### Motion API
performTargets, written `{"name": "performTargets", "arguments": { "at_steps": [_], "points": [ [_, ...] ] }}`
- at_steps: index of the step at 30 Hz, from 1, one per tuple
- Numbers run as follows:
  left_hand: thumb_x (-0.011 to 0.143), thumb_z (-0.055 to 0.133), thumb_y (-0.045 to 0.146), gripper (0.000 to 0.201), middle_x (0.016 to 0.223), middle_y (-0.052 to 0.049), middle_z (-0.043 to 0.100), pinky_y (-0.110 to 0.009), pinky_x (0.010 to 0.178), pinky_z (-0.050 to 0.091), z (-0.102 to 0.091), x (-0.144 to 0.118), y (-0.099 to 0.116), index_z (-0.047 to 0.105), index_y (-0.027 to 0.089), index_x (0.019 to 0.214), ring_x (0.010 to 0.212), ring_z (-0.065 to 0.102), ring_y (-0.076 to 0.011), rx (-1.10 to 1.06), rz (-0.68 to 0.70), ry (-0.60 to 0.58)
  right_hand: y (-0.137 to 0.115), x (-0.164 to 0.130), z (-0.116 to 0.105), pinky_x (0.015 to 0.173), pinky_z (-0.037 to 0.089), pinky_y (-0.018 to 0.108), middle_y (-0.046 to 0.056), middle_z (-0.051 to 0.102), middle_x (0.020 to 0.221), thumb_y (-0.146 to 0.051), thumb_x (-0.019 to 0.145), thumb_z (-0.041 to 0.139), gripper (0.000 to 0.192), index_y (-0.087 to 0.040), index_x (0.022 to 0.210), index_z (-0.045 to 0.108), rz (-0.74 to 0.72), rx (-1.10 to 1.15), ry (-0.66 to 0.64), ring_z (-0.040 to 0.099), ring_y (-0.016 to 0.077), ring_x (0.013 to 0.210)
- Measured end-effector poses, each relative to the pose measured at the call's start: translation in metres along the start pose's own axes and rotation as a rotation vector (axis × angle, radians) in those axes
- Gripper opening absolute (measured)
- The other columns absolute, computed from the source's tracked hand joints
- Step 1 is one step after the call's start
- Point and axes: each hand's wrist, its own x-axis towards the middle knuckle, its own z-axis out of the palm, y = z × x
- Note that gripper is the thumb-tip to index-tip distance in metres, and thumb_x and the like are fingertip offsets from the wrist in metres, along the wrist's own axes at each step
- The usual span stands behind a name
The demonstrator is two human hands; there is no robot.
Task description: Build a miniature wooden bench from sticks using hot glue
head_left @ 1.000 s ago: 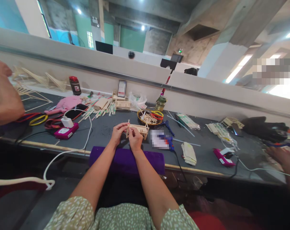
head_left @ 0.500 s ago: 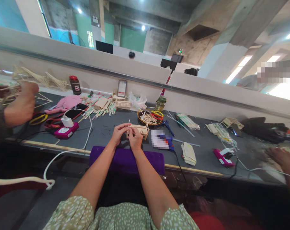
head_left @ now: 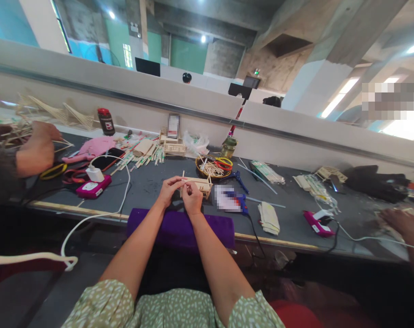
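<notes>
Fingers: both sets closed in a pinch on the small stick frame [head_left: 197,185]; left hand [head_left: 169,190] grips its near-left end, thumb on top; right hand [head_left: 192,198] curls over the front rail.
Frame position: held just above the dark worktable [head_left: 152,182], at 12 o'clock from the purple pad [head_left: 179,228] on the table edge.
Change: hardly any across the last second; the hands keep the same grip and the frame sits in the same spot, perhaps a touch lower. Judged: a pressing or holding pause, not a new placement.
Surroundings: basket of sticks [head_left: 212,167] at 1 o'clock of the frame; blue glue gun [head_left: 239,197] at 3 o'clock; pink charger box [head_left: 92,189] at 9 o'clock.
Others: a co-worker's hand [head_left: 38,148] far left has come in onto a stick bundle; another hand [head_left: 403,223] far right.
</notes>
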Motion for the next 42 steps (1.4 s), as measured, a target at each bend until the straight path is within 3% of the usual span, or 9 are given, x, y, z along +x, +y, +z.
{"name": "performTargets", "arguments": {
  "at_steps": [17, 22, 30, 42],
  "points": [
    [0.067, 0.077, 0.036, 0.019, 0.079, -0.003, 0.065, -0.027, 0.070, 0.046, 0.0022, 0.0001, 0.0042, 0.075, 0.019, 0.073, 0.075, 0.057, -0.0163, 0.050, 0.073, -0.008, 0.0011, -0.0005, 0.0006, 0.054, 0.039, 0.021, -0.005, 0.056, 0.054, -0.037, 0.090, 0.045, 0.025, -0.022, 0.083, 0.063, 0.006, -0.033, 0.003, 0.049, 0.0107, 0.046],
    [0.068, 0.076, 0.036, 0.018, 0.081, -0.002, 0.064, -0.025, 0.070, 0.044, 0.0018, 0.0001, 0.0048, 0.076, 0.019, 0.075, 0.075, 0.056, -0.0150, 0.064, 0.092, -0.009, 0.0001, -0.0036, -0.0034, 0.054, 0.042, 0.021, -0.003, 0.060, 0.057, -0.035, 0.091, 0.042, 0.025, -0.019, 0.095, 0.061, 0.026, 0.046, 0.011, 0.056, 0.0119, 0.048],
    [0.069, 0.076, 0.037, 0.020, 0.083, -0.003, 0.064, -0.025, 0.067, 0.043, 0.0013, 0.0011, 0.0030, 0.076, 0.019, 0.077, 0.075, 0.054, -0.0151, 0.081, 0.104, -0.002, 0.0020, -0.0077, -0.0056, 0.055, 0.042, 0.020, -0.004, 0.058, 0.057, -0.028, 0.085, 0.045, 0.019, -0.021, 0.083, 0.063, -0.012, -0.010, 0.030, 0.053, 0.0107, 0.048],
    [0.071, 0.076, 0.035, 0.018, 0.085, -0.003, 0.065, -0.025, 0.070, 0.044, 0.0004, 0.0018, 0.0006, 0.076, 0.019, 0.079, 0.077, 0.057, -0.0154, 0.078, 0.116, -0.009, 0.0018, -0.0057, -0.0034, 0.053, 0.039, 0.021, -0.007, 0.054, 0.051, -0.031, 0.088, 0.043, 0.021, -0.022, 0.088, 0.062, 0.044, -0.037, 0.007, 0.050, 0.0116, 0.044]
  ]
}}
